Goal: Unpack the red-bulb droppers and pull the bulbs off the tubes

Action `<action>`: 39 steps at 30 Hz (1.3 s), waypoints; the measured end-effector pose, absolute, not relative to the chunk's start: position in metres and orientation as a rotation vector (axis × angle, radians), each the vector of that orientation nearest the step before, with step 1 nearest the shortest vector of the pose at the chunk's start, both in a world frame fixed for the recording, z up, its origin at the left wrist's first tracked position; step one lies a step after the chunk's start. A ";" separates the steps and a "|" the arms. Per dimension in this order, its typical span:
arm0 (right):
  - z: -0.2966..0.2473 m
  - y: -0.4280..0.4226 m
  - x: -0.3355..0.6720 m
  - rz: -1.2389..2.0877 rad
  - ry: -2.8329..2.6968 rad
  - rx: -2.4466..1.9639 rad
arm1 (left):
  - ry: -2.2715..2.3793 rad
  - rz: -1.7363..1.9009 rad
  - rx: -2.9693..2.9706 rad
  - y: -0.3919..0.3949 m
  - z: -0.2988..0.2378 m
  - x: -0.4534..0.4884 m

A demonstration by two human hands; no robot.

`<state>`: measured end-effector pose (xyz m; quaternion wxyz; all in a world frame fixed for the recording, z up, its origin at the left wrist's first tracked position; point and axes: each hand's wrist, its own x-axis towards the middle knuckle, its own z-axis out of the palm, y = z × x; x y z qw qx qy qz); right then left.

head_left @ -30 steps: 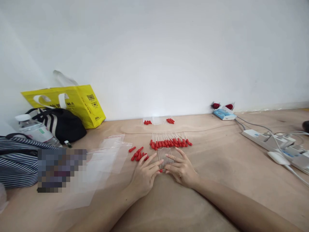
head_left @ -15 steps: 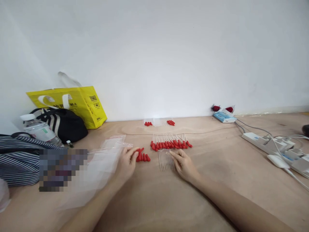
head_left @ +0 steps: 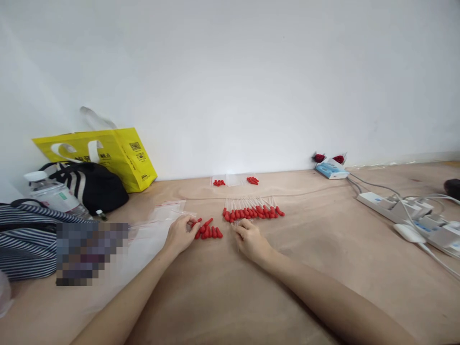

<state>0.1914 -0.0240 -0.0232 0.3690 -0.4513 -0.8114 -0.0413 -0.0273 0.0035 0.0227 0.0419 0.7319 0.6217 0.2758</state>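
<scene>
Red bulbs (head_left: 207,232), slender-necked and round-ended

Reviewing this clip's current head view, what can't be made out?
In the head view:
What the right hand grips: the hand hides it.
Whether the left hand grips any red bulbs: it blocks the contact.
The dark object's full shape: the right edge cuts it off.
What lies under the pixelated patch: pixelation hides it.

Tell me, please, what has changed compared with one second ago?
The left hand moved left and forward, from the thin clear tubes to the loose red bulbs; its grip is unclear. The right hand shifted left, hiding most of those tubes. The yellow bag stayed.
</scene>
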 end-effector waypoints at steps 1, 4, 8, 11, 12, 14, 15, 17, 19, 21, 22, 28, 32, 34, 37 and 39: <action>-0.024 -0.023 0.188 -0.131 -2.106 -1.173 | 1.882 0.853 2.236 0.004 0.021 -0.028; -0.027 -0.022 0.180 -0.142 -2.172 -1.178 | 1.788 0.922 2.210 0.005 0.014 -0.029; -0.025 -0.024 0.175 -0.073 -2.251 -1.129 | 1.756 1.014 2.193 0.008 0.010 -0.032; -0.020 -0.029 0.174 -0.016 -2.273 -1.102 | 1.832 0.962 2.141 0.014 0.009 -0.035; -0.019 -0.030 0.174 0.010 -2.272 -1.107 | 1.851 0.922 2.113 0.017 0.009 -0.036; -0.016 -0.032 0.175 0.055 -2.279 -1.126 | 1.880 0.847 2.065 0.023 0.009 -0.038; -0.014 -0.033 0.175 0.065 -2.290 -1.134 | 1.891 0.821 2.047 0.026 0.010 -0.039; -0.013 -0.034 0.176 0.056 -2.319 -1.146 | 1.916 0.778 2.023 0.032 0.011 -0.041; -0.011 -0.035 0.176 0.032 -2.341 -1.156 | 1.942 0.733 2.013 0.036 0.012 -0.042; -0.010 -0.035 0.177 0.016 -2.352 -1.167 | 1.952 0.692 2.022 0.038 0.014 -0.043; -0.010 -0.036 0.177 0.008 -2.355 -1.174 | 1.947 0.671 2.031 0.038 0.015 -0.042; -0.009 -0.038 0.181 -0.039 -2.367 -1.183 | 1.870 0.566 2.113 0.036 0.022 -0.042; -0.008 -0.041 0.193 -0.065 -2.322 -1.098 | 1.946 0.591 2.167 0.036 0.027 -0.032; -0.008 -0.043 0.205 -0.073 -2.279 -1.074 | 1.950 0.612 2.228 0.035 0.029 -0.020; -0.012 -0.046 0.232 -0.086 -2.217 -1.082 | 1.884 0.607 2.340 0.030 0.030 0.006; -0.016 -0.046 0.251 -0.091 -2.182 -1.089 | 1.876 0.565 2.394 0.028 0.030 0.023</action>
